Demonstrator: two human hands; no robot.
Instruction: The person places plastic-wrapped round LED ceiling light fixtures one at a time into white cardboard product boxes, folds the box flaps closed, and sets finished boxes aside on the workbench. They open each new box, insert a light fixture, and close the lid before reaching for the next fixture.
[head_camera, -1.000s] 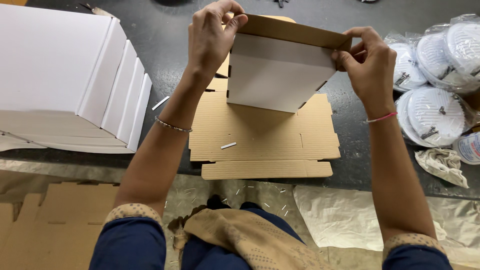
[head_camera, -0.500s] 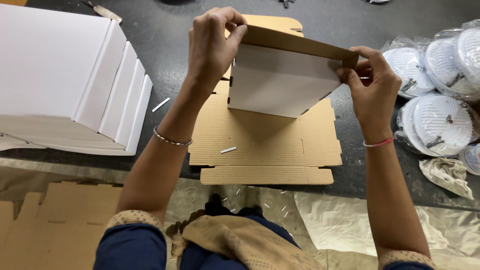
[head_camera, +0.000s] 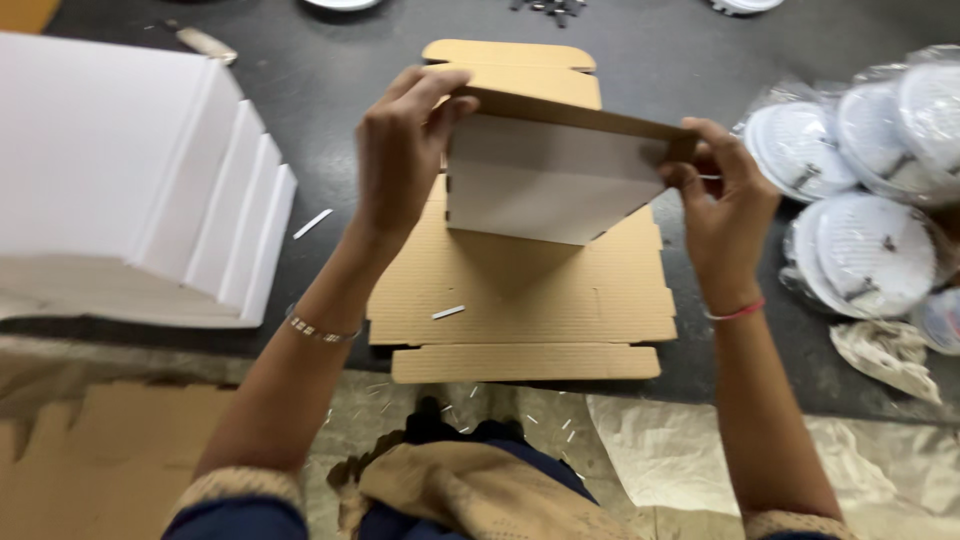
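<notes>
A small cardboard box (head_camera: 545, 185), white outside and brown inside, is held up above the dark table. My left hand (head_camera: 400, 150) grips its left top corner and my right hand (head_camera: 725, 200) pinches its right end. The box tilts, its right side lower. Beneath it lies a flat brown die-cut cardboard sheet (head_camera: 530, 300) with its flaps spread out.
A stack of white folded boxes (head_camera: 130, 190) fills the left of the table. Round white discs in clear plastic bags (head_camera: 860, 200) pile up at the right, with crumpled cloth (head_camera: 885, 355) beside them. Small white paper strips (head_camera: 448, 312) lie on the sheet. Flat brown cardboard (head_camera: 70, 450) lies at lower left.
The box has tilted further, its right end dropping, and both hands have shifted slightly along its top edge.
</notes>
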